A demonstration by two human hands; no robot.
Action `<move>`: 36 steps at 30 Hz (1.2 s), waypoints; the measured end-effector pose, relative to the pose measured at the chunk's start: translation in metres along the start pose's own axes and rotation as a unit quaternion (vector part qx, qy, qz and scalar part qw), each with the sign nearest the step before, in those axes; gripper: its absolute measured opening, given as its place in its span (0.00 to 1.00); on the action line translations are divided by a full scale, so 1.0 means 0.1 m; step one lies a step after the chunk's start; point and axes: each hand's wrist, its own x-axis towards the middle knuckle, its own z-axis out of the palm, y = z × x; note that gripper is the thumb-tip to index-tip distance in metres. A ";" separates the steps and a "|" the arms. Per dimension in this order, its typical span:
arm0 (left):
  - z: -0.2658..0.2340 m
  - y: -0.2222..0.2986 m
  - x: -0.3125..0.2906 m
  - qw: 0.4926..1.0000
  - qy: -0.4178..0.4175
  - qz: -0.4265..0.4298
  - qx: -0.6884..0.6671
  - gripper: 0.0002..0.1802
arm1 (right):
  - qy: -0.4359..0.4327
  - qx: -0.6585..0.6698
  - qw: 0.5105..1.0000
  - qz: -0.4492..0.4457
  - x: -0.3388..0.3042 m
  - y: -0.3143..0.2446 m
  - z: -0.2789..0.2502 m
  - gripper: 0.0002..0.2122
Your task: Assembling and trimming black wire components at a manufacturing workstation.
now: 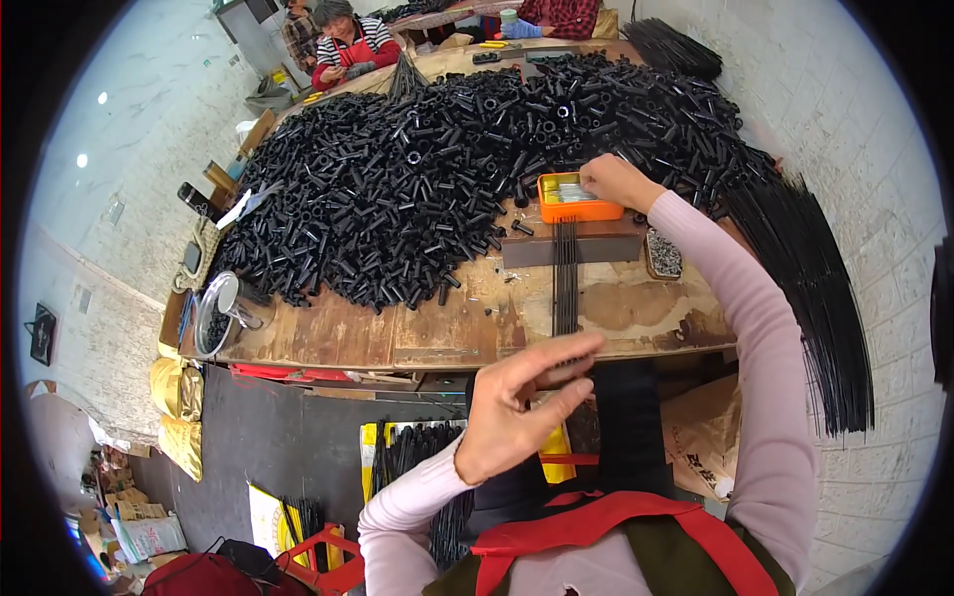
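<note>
My right hand (618, 182) reaches into a small orange box (586, 211) that holds thin, silvery pieces. Its fingertips are pinched together there, and what they grip is too small to make out. A row of thin black rods (564, 288) lies on the table, running from the box toward its front edge. By the near ends of the rods is my left hand (522, 407), its thumb and fingers apart; I see nothing held in it. A flat brown bar (527, 252) lies crosswise, with the rods passing over it.
A large heap of short black tubular parts (397, 189) covers the table's far side. Long black rods (805, 288) are stacked at the right. A small tray of metal bits (664, 254) sits beside the bar. A clear jar (248, 303) lies at left. People sit across the table.
</note>
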 end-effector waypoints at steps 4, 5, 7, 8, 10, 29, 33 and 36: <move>0.03 0.05 0.08 0.999 0.041 0.021 -0.001 0.21 | 0.095 -0.013 0.994 -0.049 -0.21 -0.34 -0.34 0.05; 0.02 0.05 0.09 0.999 0.050 0.010 -0.002 0.20 | 0.119 0.016 0.989 -0.081 -0.32 -0.56 -0.48 0.05; 0.00 0.07 0.12 0.997 0.069 -0.006 0.023 0.19 | 0.139 0.091 0.980 -0.106 -0.64 -1.05 -0.80 0.04; -0.01 0.10 0.14 0.996 0.075 -0.021 0.051 0.19 | 0.135 0.138 0.976 -0.101 -0.84 -1.33 -0.98 0.04; -0.01 0.09 0.18 0.996 0.083 -0.017 0.038 0.17 | 0.143 0.206 0.963 -0.098 -1.27 -1.78 -1.27 0.07; 0.00 0.06 0.13 0.992 0.121 -0.016 -0.020 0.11 | 0.218 -0.081 0.946 -0.225 -2.02 -2.19 -1.11 0.27; 0.00 0.08 0.15 0.995 0.095 -0.020 -0.025 0.11 | 0.225 -0.079 0.936 -0.258 -1.96 -2.11 -1.20 0.25; -0.01 0.08 0.14 0.996 0.084 -0.017 -0.032 0.10 | 0.242 -0.087 0.920 -0.296 -1.93 -2.11 -1.21 0.21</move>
